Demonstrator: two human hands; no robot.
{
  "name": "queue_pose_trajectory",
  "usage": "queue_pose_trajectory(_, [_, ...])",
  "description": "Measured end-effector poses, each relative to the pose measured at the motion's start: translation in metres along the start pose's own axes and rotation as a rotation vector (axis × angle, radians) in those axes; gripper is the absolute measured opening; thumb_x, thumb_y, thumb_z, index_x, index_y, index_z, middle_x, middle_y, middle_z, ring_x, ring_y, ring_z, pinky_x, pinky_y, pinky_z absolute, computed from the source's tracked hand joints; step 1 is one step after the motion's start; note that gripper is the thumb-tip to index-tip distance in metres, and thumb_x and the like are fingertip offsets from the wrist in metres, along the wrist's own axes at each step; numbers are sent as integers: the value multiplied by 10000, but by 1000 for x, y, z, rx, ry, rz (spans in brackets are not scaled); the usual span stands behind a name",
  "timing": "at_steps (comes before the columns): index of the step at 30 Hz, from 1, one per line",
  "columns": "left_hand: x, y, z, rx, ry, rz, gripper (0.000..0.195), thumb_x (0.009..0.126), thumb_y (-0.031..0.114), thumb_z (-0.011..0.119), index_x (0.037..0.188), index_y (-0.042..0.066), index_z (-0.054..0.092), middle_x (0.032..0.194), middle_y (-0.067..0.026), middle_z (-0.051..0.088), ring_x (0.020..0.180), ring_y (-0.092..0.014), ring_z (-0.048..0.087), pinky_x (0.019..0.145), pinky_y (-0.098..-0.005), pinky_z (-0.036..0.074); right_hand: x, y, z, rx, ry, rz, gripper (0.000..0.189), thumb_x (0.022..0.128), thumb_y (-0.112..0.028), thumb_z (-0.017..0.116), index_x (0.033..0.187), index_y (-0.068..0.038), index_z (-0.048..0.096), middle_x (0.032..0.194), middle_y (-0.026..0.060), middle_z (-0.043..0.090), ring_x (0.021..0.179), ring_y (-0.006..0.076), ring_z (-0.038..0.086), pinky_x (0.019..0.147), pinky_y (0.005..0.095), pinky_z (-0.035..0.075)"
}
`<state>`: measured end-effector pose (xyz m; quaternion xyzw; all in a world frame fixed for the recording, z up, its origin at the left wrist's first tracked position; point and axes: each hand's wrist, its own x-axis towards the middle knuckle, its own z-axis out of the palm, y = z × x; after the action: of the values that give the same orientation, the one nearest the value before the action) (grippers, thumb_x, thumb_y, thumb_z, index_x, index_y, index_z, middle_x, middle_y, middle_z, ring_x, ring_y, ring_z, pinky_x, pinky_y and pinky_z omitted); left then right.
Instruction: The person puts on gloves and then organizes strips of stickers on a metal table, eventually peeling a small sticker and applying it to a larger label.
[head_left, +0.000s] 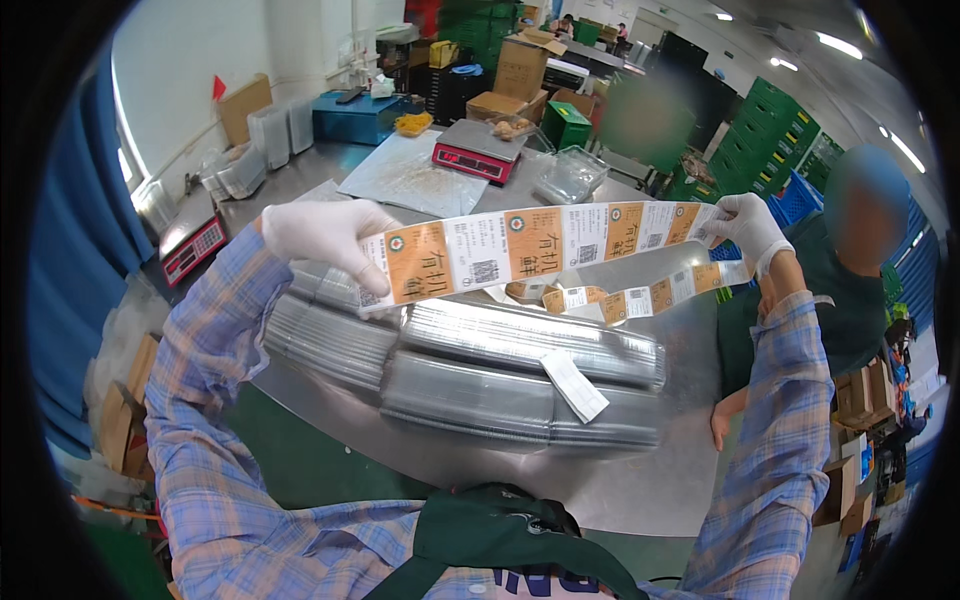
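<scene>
A long strip of printed labels (535, 241), orange and white, is stretched between my two gloved hands. My left hand (334, 240) pinches its left end, thumb in front. At the other side my right hand (750, 229) grips the strip, and a further length of labels (652, 300) hangs from there and curls back onto the table. Below the strip lie nested stacks of clear plastic trays (465, 394) in rows. A folded white paper piece (574, 386) rests on top of the front stacks.
The metal table (637, 487) carries a red-sided weighing scale (480, 150), clear plastic containers (571, 174) and a white sheet (412, 176). A second scale (193, 250) stands at the left. A co-worker in dark green (817, 300) is close on the right, one hand (726, 420) at the table edge.
</scene>
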<state>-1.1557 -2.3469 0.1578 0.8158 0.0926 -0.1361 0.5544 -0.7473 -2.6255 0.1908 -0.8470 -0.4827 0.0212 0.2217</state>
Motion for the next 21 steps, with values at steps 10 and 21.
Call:
queue_pose_trajectory(10, [-32,-22,-17,43,154,-44,508,681,93,781,1130,-51,592,990,-64,664,869,-88,605,786,-240,489,12,26,-3,-256,249,71,176,766,-133,658,879,1,672,774,155,664,685,247,663,628,313,509])
queue_pose_trajectory(21, [-19,-44,-81,452,821,-209,393,740,194,733,1072,16,622,846,-65,674,809,-167,634,770,-278,481,30,36,2,181,292,-66,181,776,-171,671,814,5,650,784,151,670,715,250,667,657,316,523])
